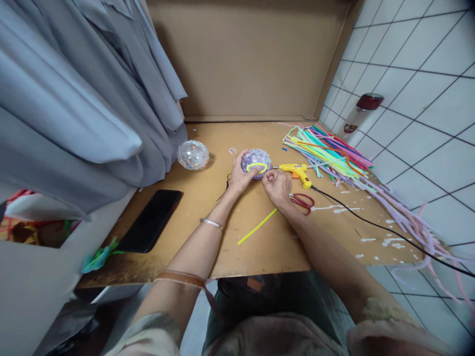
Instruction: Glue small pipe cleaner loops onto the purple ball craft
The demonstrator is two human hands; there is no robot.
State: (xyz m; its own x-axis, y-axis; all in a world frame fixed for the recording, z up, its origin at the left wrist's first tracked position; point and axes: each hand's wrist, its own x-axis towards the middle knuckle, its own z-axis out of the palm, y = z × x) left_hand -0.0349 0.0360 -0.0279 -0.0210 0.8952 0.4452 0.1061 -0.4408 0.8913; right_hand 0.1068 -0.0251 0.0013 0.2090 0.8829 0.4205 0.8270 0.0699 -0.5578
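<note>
My left hand (241, 173) is wrapped around the left side of a purple, shiny ball (256, 155), with the thumb on its front. A curved piece of yellow pipe cleaner (261, 165) lies against the ball's front. At the ball's lower right, my right hand (277, 187) is closed in a pinch; whatever is between its fingertips is too small to make out. Just beyond that hand lies a yellow glue gun (297, 170), its nozzle close to the ball. Red-handled scissors (304, 201) are partly hidden by my right wrist. A straight yellow pipe cleaner (256, 228) rests below my hands.
A clear, shiny ball (193, 155) stands at the left near a grey curtain (111, 99). A black phone (151, 220) lies front left. Colourful pipe cleaners (330, 148) are heaped at the right by the tiled wall. The glue gun's black cord (371, 222) crosses the table (222, 257).
</note>
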